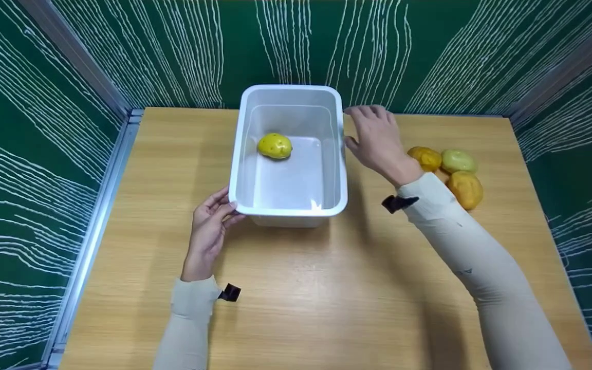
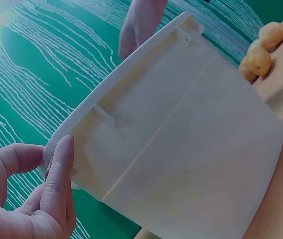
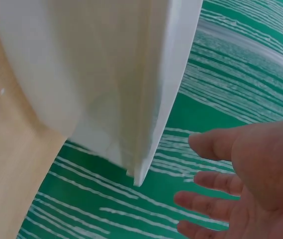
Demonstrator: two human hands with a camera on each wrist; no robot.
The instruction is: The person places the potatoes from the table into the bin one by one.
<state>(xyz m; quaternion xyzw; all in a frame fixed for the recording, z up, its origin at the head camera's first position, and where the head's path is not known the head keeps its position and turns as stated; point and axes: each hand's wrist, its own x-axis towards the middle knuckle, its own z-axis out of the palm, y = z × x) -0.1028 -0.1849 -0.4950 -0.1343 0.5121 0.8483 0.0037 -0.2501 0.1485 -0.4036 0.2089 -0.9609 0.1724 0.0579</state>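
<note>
A white plastic bin (image 1: 289, 211) stands upright toward the back of the wooden table, with one yellow potato (image 1: 275, 146) lying inside it. My left hand (image 1: 210, 224) pinches the rim at the bin's near left corner, thumb and fingers on either side, as the left wrist view also shows. Beside the bin's right rim is my right hand (image 1: 375, 136), its fingers extended. In the right wrist view a gap shows between that hand (image 3: 260, 174) and the bin wall (image 3: 96, 74), and nothing is in its palm.
Right of the bin lie an orange-yellow potato-like piece (image 1: 424, 158), a pale green one (image 1: 458, 161) and a larger orange-yellow one (image 1: 464, 189), close together. Green walls with white wavy lines (image 1: 280, 46) enclose the table (image 1: 285, 308) at the back and sides.
</note>
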